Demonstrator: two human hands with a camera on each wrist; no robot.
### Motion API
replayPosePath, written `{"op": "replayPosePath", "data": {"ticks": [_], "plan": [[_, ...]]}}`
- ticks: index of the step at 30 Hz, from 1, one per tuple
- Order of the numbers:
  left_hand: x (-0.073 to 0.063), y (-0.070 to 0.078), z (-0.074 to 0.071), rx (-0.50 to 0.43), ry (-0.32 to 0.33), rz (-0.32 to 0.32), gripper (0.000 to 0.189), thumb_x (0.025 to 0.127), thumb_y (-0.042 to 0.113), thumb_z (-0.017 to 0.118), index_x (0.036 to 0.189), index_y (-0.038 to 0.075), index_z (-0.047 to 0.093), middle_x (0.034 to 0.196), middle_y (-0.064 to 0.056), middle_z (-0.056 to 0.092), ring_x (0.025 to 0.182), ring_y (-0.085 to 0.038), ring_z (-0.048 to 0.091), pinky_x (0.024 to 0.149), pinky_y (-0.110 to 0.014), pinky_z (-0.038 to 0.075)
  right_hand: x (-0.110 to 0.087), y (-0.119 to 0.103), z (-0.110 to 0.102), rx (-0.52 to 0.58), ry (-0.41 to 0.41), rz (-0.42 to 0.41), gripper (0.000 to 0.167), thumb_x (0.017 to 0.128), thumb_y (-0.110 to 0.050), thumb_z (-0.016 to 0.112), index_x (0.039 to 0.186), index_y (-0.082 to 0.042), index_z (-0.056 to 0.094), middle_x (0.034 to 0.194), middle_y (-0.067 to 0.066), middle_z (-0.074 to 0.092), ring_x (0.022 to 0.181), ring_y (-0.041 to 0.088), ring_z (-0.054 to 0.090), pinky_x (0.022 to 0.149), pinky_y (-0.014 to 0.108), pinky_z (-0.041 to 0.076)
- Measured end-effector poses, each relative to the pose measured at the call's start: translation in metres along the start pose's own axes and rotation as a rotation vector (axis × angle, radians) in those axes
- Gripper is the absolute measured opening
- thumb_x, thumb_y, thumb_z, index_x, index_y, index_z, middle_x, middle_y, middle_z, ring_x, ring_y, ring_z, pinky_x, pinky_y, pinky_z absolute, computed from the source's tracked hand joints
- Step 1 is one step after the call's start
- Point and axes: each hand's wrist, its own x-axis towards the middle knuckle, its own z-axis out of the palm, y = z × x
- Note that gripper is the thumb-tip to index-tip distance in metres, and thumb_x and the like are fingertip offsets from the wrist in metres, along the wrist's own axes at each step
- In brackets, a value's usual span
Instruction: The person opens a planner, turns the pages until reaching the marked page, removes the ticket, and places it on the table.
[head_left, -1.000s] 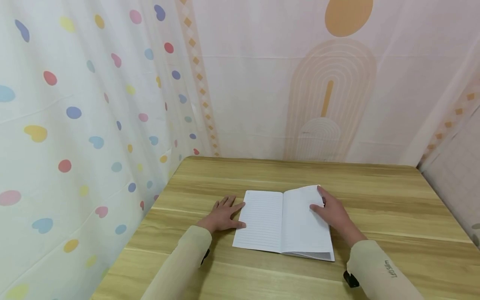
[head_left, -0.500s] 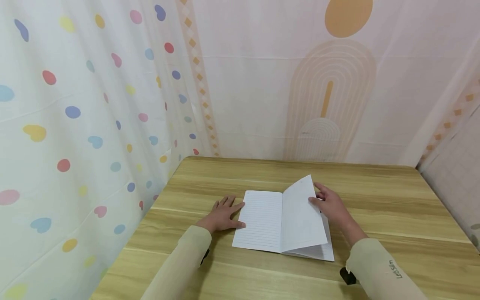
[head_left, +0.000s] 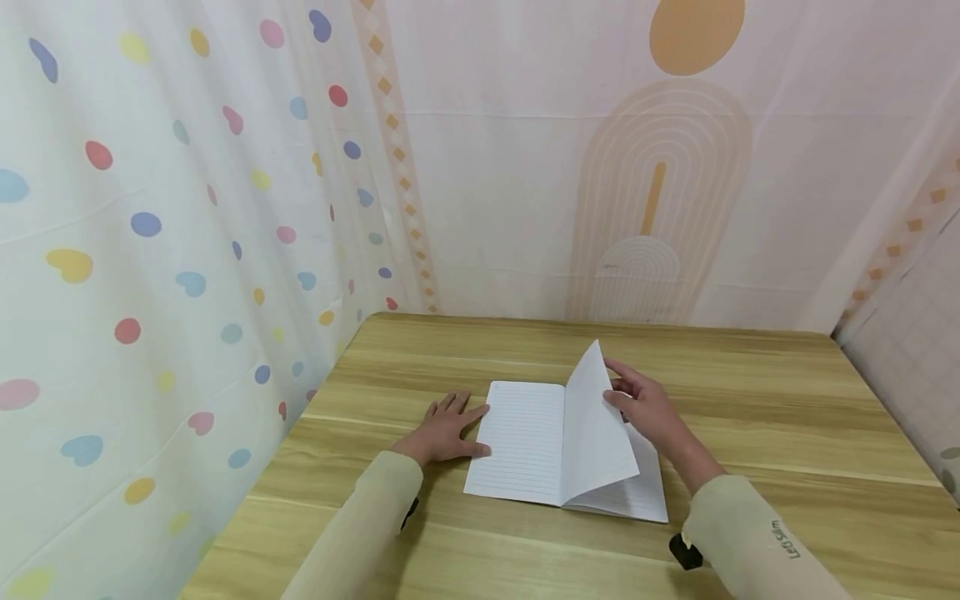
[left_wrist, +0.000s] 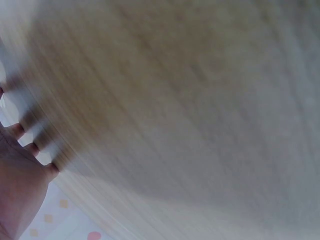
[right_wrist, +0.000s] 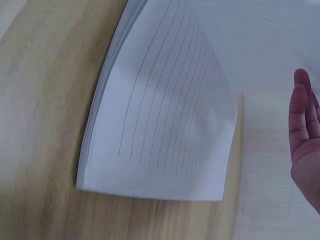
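An open notebook (head_left: 521, 442) with ruled white pages lies on the wooden table. At its left edge rests my left hand (head_left: 442, 433), fingers spread flat, thumb and index finger touching the page margin. One right-hand page (head_left: 596, 442) stands raised and tilted toward the left. My right hand (head_left: 648, 408) pinches that page by its outer edge, thumb in front and the other fingers behind. Beneath it shows a ruled page (right_wrist: 165, 110), seen large in the right wrist view. In the left wrist view only part of my left hand (left_wrist: 22, 175) appears, low at the left border.
The wood-grain table (head_left: 787, 400) extends on all sides of the notebook. A curtain with coloured dots (head_left: 187, 333) hangs along the left, and a pale patterned curtain (head_left: 487, 208) hangs behind the far edge. Black bands (head_left: 685, 552) show at both sleeve cuffs.
My right hand has moved leftward, lifting the right-hand page higher and swinging it toward the spine; more of the page underneath now shows. The left hand has stayed in place.
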Motion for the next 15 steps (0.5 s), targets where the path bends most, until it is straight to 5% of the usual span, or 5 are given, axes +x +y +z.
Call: {"op": "replayPosePath", "data": {"ticks": [15], "plan": [[0.000,0.000,0.001,0.007,0.006,-0.001,0.081,0.090,0.057,0.065,0.157,0.021,0.034,0.164,-0.019,0.012,0.149,-0.042,0.005,0.116,-0.061,0.006,-0.003,-0.001,0.023,0.215,-0.124,-0.048,0.048,0.107,-0.013,0.042,0.151,0.005,0.034,0.129,0.034,0.053,0.086,0.016,0.067,0.077,0.029,0.056]]}}
